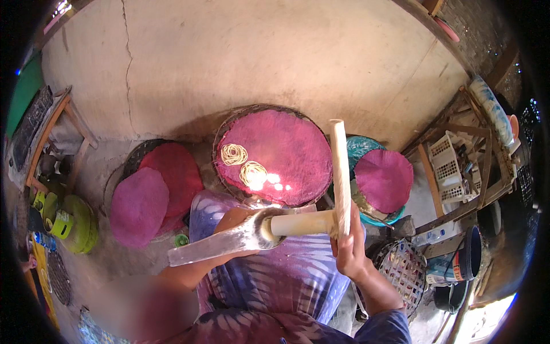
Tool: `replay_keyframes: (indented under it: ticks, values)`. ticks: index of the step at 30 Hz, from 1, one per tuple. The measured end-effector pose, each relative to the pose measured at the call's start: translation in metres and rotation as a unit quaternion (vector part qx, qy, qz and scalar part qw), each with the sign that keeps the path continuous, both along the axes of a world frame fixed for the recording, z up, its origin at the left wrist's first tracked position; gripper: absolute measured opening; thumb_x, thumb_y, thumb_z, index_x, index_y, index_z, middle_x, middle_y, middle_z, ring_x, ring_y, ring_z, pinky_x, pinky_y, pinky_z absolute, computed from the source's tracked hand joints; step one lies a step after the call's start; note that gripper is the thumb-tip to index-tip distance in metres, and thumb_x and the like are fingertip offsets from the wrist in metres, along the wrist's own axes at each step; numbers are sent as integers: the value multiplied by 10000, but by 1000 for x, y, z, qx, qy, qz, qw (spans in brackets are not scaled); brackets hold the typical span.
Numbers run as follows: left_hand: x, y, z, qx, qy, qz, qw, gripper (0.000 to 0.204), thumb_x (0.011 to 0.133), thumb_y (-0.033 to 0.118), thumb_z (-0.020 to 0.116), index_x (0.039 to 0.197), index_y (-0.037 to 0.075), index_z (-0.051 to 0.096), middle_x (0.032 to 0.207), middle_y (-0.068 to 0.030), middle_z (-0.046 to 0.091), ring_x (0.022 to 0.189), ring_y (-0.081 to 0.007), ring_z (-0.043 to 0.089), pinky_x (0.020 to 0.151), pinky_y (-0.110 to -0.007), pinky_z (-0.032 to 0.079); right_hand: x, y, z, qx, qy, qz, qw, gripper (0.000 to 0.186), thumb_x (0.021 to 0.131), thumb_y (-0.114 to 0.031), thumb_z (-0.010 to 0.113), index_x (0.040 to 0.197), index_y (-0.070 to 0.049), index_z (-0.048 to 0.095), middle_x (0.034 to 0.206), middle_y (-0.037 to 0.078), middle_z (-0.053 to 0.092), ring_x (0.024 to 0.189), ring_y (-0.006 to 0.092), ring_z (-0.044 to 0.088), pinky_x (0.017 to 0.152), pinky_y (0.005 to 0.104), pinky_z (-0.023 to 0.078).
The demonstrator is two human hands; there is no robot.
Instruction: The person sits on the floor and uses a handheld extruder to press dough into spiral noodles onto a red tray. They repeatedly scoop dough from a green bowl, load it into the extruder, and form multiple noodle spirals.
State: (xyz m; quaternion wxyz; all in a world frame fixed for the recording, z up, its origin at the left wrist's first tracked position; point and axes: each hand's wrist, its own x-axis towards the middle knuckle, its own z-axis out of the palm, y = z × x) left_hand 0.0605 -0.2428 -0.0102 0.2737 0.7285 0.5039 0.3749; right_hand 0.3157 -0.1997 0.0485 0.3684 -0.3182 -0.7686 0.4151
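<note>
A pressing tool with a flat metal arm [203, 245], a pale cylinder [298, 223] and a long wooden crossbar [341, 160] lies across my lap. My right hand [352, 255] is closed around the crossbar's lower end. My left hand [235, 221] is behind the metal part, its fingers hidden. Beyond the tool, a large round basket [225, 129] holds pink cloth [275, 143] with two coils of thin yellowish strands [252, 175] on it, in patches of sunlight.
Cloth-covered round containers stand left [140, 203] and right [384, 180]. Also around are green gas cylinders [80, 229], wooden racks [435, 183], a woven basket [401, 275], a dark bucket [464, 258] and a cracked back wall [172, 63]. A blurred patch covers the lower left.
</note>
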Motion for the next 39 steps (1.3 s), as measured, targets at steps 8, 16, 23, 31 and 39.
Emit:
replay_keyframes:
  ticks: [8, 16, 23, 31, 39]
  values:
    - [6, -1, 0, -225, -47, -278, 933, 540, 828, 216, 738, 1300, 70, 520, 1320, -125, 533, 1207, -241, 520, 1044, -356, 410, -15, -3, 38, 45, -231, 145, 961, 883, 857, -440, 633, 1467, 14, 184, 1283, 334, 480, 1126, 457, 560, 942, 449, 468]
    - [-3, 18, 0, -81, -124, -306, 940, 576, 833, 276, 733, 1313, 71, 489, 1272, -122, 551, 1153, -246, 541, 987, -359, 442, 25, 24, 1, -568, -168, 290, 752, 1218, 709, -819, 533, 1474, 52, 159, 1364, 250, 438, 1255, 349, 456, 1076, 455, 326]
    - [-22, 115, 83, -150, -679, -281, 661, 1004, 869, 716, 401, 1494, 5, 66, 1397, -256, 415, 1254, -310, 473, 1076, -444, 382, 36, 23, -38, -674, 186, 377, 607, 1403, 567, -959, 438, 1464, 77, 139, 1160, 307, 535, 1028, 367, 563, 879, 449, 430]
    - [-21, 250, 42, -142, -787, -318, 509, 932, 863, 756, 263, 1324, -29, 465, 1235, -203, 573, 1182, -328, 526, 1057, -450, 348, 24, 135, 20, -624, 9, 214, 752, 1127, 771, -855, 324, 1447, 43, 245, 1137, 315, 571, 1044, 396, 595, 943, 501, 450]
    - [-24, 275, -24, -86, -890, -263, 363, 745, 913, 636, 316, 1150, -37, 531, 1056, -186, 612, 1090, -335, 541, 1029, -453, 361, 1, 162, 44, -518, -204, 104, 824, 832, 901, -695, 329, 1412, -40, 358, 1086, 275, 611, 856, 330, 665, 767, 409, 541]
